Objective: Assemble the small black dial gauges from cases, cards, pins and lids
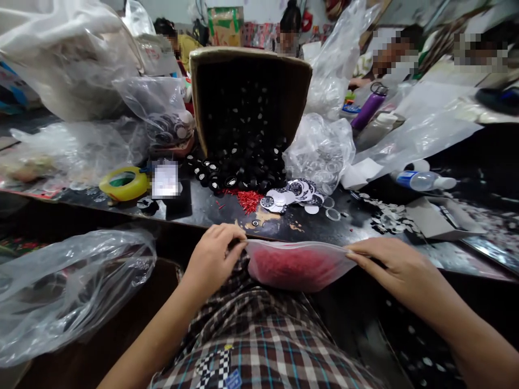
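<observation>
The left hand and the right hand hold a clear plastic bag between them. The bag is full of tiny red pieces. The left hand pinches the bag's left end with fingers and thumb closed on it. The right hand lies on the bag's right end with its fingers stretched out flat, pressing the edge. The bag hangs just below the near edge of the desk, over the person's lap and checked shirt.

On the desk, near its near edge and right past the bag, lies a small heap of red pieces. Behind that heap a cardboard box lies on its side with its open mouth facing the person. Black round caps spill out of it onto the desk. Just right of the red heap sit white round stickers and a few clear rings. A roll of yellow tape lies toward the left side of the desk. A white and blue bottle lies on its side toward the right. Crumpled clear bags sit around the box, and a big clear bag hangs below the desk at the left.
</observation>
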{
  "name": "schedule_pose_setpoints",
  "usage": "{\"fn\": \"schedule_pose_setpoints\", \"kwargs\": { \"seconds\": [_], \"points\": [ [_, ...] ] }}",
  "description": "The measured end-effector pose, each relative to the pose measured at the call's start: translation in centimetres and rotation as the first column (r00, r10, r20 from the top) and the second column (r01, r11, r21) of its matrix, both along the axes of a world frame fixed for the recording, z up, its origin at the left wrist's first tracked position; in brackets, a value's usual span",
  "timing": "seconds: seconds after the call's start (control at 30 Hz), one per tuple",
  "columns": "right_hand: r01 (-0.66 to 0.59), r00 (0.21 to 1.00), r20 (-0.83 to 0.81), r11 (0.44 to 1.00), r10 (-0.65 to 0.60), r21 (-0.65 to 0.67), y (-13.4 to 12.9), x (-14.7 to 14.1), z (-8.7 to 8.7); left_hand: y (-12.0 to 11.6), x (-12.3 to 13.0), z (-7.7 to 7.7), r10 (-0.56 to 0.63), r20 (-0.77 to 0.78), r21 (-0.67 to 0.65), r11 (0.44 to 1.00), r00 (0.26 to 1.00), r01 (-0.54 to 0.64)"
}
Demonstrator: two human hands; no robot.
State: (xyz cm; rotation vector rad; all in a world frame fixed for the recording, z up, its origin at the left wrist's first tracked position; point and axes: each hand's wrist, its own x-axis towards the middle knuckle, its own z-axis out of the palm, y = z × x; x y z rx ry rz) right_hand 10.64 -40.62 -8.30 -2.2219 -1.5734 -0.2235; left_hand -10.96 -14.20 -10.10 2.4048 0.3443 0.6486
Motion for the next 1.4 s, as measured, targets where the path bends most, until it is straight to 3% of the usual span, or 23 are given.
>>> {"fn": "schedule_pose_setpoints", "kwargs": {
  "seconds": [0.1, 0.17, 0.23, 0.4, 0.7, 0.83, 1.0, 1.2, 1.3, 1.4],
  "points": [
    [-0.004, 1.0, -0.02, 1.0, 0.005, 0.019, 0.4, -0.7, 0.2, -2.6, 1.0, 0.9, -0.166, 0.056, 0.295, 0.945, 0.984, 0.143],
    [-0.026, 1.0, -0.011, 1.0, 0.026, 0.013, 0.6, -0.9, 0.4, -3.8, 1.9, 0.9, -0.262, 0.003, 0.377, 0.894, 0.965, 0.242],
    [-0.038, 0.999, -0.02, 0.999, 0.038, -0.014, 0.4, -1.0, 0.6, -4.3, 2.7, 0.4, -0.277, -0.044, 0.428, 0.863, 0.96, 0.268],
    [-0.015, 0.996, -0.092, 0.997, 0.009, -0.07, -0.3, -1.4, 0.8, -4.6, 3.6, -0.4, -0.351, 0.029, 0.519, 0.806, 0.936, 0.286],
    [-0.049, 0.989, -0.142, 0.998, 0.043, -0.041, 0.4, -2.4, 0.7, -7.5, 6.9, 0.7, -0.456, -0.027, 0.567, 0.726, 0.89, 0.389],
    [-0.074, 0.986, -0.149, 0.997, 0.072, -0.009, 0.5, -2.9, 0.6, -8.2, 7.5, 0.7, -0.389, -0.034, 0.548, 0.763, 0.921, 0.342],
    [-0.071, 0.993, -0.092, 0.997, 0.071, 0.007, 0.0, -2.5, 0.6, -6.8, 5.6, 0.9, -0.282, -0.175, 0.547, 0.769, 0.943, 0.331],
    [-0.097, 0.992, -0.083, 0.995, 0.095, -0.029, -2.3, -1.0, 0.3, -3.6, -0.3, 0.4, -0.294, -0.27, 0.436, 0.812, 0.917, 0.389],
    [-0.097, 0.991, -0.097, 0.993, 0.09, -0.072, -3.4, -1.3, 1.6, -3.0, -2.1, 0.3, -0.352, -0.258, 0.432, 0.791, 0.9, 0.434],
    [-0.111, 0.974, -0.204, 0.992, 0.096, -0.058, -2.3, -3.4, 4.1, -3.3, -2.2, 0.8, -0.42, -0.224, 0.451, 0.755, 0.879, 0.475]
  ]
}}
